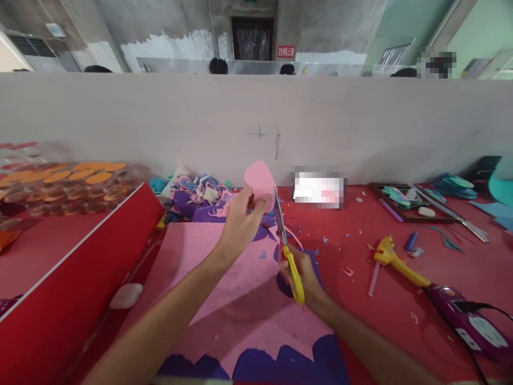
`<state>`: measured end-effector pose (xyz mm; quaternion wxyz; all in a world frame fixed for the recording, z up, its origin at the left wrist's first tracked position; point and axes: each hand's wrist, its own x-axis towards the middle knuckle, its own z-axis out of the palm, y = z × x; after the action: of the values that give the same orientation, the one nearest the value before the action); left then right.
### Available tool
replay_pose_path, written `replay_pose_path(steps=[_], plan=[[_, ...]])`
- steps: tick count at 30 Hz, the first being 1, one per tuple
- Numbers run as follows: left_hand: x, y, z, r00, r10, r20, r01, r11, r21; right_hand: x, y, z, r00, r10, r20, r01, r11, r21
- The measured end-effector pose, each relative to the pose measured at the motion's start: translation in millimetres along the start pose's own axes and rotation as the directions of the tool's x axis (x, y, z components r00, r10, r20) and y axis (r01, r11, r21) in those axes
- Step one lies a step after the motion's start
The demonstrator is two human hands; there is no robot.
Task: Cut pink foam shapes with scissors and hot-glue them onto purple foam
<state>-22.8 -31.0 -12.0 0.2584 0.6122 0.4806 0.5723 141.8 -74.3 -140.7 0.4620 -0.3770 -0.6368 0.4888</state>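
Observation:
My left hand [242, 216] pinches a rounded pink piece [259, 179] between thumb and fingers, holding it above the work surface. My right hand [300, 270] is closed round the yellow handles of a pair of scissors [294, 274]. The scissors' metal blades point up and lie against the right edge of the pink piece. A narrow pink strip [294, 238] hangs beside the blades. Beneath both hands lies a large pink sheet [216, 321] over purple sheets [260, 366] with scalloped edges.
A pile of colored scraps [200, 192] sits at the back left, beside a red partition [80, 262] and lidded jars [76, 182]. Rightward are a blurred bright screen [319, 190], a tray [417, 214], a yellow glue gun [401, 264] and a purple device [471, 318].

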Motion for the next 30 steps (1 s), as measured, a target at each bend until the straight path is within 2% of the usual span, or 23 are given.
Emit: replay_pose_path(steps=[8, 14, 20, 30], plan=[[2.3, 0.2, -1.3, 1.0, 0.001, -0.008, -0.002, 1.0, -0.01, -0.1, -1.0, -1.3, 1.0, 0.004, -0.012, -0.004, 0.999, -0.036], [3.4, -2.9, -3.0, 0.997, -0.014, 0.075, 0.009, 0.998, 0.063, 2.9, -7.2, -1.0, 0.999, -0.019, 0.036, 0.019, 1.0, -0.012], [3.6, -2.9, -3.3, 0.995, -0.029, 0.098, 0.018, 0.993, 0.114, 3.1, -2.9, -1.2, 1.0, -0.009, -0.007, 0.009, 0.999, -0.042], [2.9, 0.8, -6.1, 0.993, -0.04, 0.114, 0.023, 0.99, 0.141, 0.6, -1.7, -2.1, 0.998, -0.047, -0.05, 0.037, 0.983, -0.182]])
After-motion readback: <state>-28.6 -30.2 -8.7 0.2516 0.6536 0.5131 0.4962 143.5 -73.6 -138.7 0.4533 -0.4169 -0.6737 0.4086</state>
